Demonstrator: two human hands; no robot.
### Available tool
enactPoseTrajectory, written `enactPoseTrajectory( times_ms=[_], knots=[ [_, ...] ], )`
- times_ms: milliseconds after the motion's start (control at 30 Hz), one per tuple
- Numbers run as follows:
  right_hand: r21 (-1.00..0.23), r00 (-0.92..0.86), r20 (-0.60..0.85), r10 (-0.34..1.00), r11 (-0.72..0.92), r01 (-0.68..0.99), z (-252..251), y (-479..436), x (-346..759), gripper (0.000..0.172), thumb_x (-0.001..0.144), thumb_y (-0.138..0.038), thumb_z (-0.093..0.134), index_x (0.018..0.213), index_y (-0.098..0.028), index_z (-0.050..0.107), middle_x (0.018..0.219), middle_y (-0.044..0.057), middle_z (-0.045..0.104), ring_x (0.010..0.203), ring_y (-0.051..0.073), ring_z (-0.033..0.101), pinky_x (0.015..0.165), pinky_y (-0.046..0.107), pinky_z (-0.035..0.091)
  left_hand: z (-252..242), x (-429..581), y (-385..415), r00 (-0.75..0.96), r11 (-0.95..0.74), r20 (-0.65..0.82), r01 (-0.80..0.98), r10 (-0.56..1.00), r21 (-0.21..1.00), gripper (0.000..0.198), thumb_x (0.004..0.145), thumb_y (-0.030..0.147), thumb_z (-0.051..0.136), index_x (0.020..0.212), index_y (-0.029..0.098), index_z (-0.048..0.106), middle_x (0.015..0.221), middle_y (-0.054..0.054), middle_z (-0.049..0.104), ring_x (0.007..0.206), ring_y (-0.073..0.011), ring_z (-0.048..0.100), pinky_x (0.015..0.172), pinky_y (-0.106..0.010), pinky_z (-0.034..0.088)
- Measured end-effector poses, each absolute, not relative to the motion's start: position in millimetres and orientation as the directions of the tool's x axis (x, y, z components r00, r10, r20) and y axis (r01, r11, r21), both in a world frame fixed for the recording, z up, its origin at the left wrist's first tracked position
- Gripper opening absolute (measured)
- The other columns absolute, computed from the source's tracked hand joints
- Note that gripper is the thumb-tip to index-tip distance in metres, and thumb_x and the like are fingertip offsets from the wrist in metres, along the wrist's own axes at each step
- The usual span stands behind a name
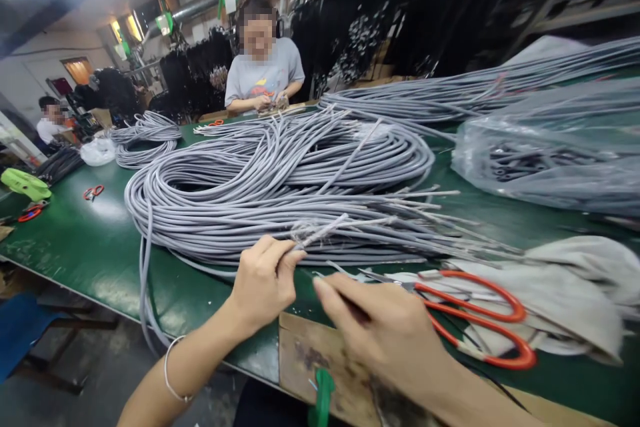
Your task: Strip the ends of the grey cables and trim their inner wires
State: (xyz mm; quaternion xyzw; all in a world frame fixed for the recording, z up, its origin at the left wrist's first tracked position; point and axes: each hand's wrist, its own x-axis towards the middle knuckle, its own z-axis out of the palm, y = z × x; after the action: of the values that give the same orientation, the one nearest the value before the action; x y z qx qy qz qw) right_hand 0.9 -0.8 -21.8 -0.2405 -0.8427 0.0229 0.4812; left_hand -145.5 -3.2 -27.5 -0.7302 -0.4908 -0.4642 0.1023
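My left hand (265,273), a pale bracelet on its wrist, pinches a grey cable near its stripped end (325,230), where whitish strands and loose fluff stick out. Close by on the right, my right hand (383,320) is closed, thumb against curled fingers; a bit of blur hides what is in it. Orange-handled scissors (480,317) lie just beyond its knuckles, on a beige cloth (575,287). Behind both hands spreads a big looped bundle of grey cables (225,213), its stripped ends pointing right.
A clear plastic bag (550,160) of dark parts lies at right. Small red-handled snips (93,193) and a cable coil (145,140) sit at left on the green table (75,240). Under my hands is a brown board (310,347) with a green clamp (324,393). A co-worker (265,73) sits opposite.
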Motion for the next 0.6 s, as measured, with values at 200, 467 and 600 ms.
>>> enactPoseTrajectory(
  times_ms=[200, 467, 600],
  knots=[
    [-0.281, -0.354, 0.807, 0.472, 0.836, 0.472, -24, 19, 0, 0.04, 0.093, -0.02, 0.038, 0.053, -0.019, 0.043, 0.039, -0.009, 0.032, 0.031, 0.004, 0.029, 0.037, 0.019, 0.026, -23, -146, -7, 0.145, -0.559, 0.819, 0.794, 0.555, 0.239, 0.024, 0.091, 0.016, 0.043, 0.079, 0.01, 0.062, 0.063, -0.006, 0.063, 0.054, -0.0128, 0.056, 0.05, -0.022, 0.045],
    [-0.359, -0.315, 0.785, 0.533, 0.806, 0.471, -24, 17, 0, 0.037, 0.091, -0.021, 0.04, 0.054, -0.02, 0.041, 0.039, -0.008, 0.031, 0.031, 0.004, 0.029, 0.037, 0.018, 0.026, -26, -144, -7, 0.176, -0.57, 0.8, 0.788, 0.573, 0.234, 0.026, 0.092, 0.018, 0.042, 0.08, 0.009, 0.063, 0.062, -0.007, 0.063, 0.053, -0.0133, 0.057, 0.048, -0.022, 0.045],
    [-0.391, -0.309, 0.772, 0.555, 0.799, 0.457, -21, 16, 1, 0.036, 0.09, -0.02, 0.04, 0.053, -0.02, 0.038, 0.04, -0.009, 0.028, 0.031, 0.004, 0.026, 0.035, 0.019, 0.023, -26, -143, -7, 0.131, -0.545, 0.791, 0.79, 0.598, 0.282, 0.026, 0.092, 0.02, 0.043, 0.079, 0.011, 0.063, 0.061, -0.006, 0.063, 0.052, -0.0129, 0.056, 0.048, -0.022, 0.045]
  ],
)
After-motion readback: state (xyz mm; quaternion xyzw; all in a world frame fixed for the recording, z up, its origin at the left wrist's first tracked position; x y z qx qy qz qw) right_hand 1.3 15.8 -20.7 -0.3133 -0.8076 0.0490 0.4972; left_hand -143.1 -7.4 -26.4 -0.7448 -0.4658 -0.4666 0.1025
